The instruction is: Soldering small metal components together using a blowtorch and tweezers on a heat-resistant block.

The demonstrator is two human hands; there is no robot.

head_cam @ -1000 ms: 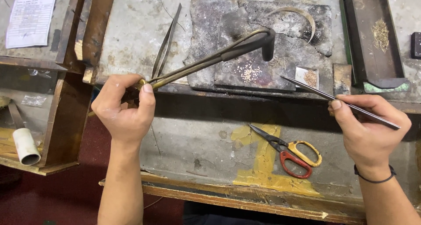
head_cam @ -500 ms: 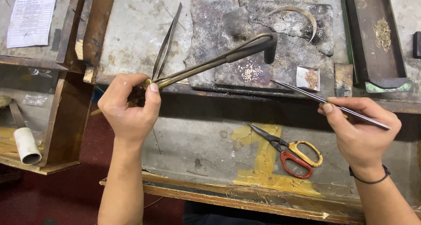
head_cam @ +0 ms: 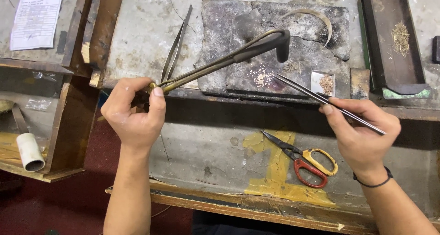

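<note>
While the left hand (head_cam: pixel 133 113) is closed around the rear end of a long brass blowpipe torch (head_cam: pixel 224 60), the right hand (head_cam: pixel 362 129) pinches a pair of slim steel tweezers (head_cam: pixel 321 99) between thumb and fingers. Hands are well apart, one at each side of the frame. Torch runs up and right from the left hand, its dark bent nozzle hanging over a charred soldering block (head_cam: pixel 275 38). Tweezers' tips point up-left, ending just over the block's front edge beside a small cluster of tiny pale beads (head_cam: pixel 262 77); touching or not, cannot tell.

Block lies on a grey, stained, scuffed worktop (head_cam: pixel 142 33). A curved metal strip (head_cam: pixel 316 17) lies on the block's top right part. A small square tray with brownish bits (head_cam: pixel 323 82) sits at its right front corner. A second pair of tweezers (head_cam: pixel 176 42) lies on the worktop left of the block. Right of the block, a long dark tray (head_cam: pixel 389 47) with a tuft of fine wire pieces inside. Lower shelf of the worktop, below the hands, carries scissors with red and yellow handles (head_cam: pixel 302 159), lying on a patch of yellow tape. Far left: wooden compartments, a printed paper sheet (head_cam: pixel 36 17), a white roll (head_cam: pixel 30 150). Dark red floor shows below. Right wrist wears a thin black band (head_cam: pixel 373 182).
</note>
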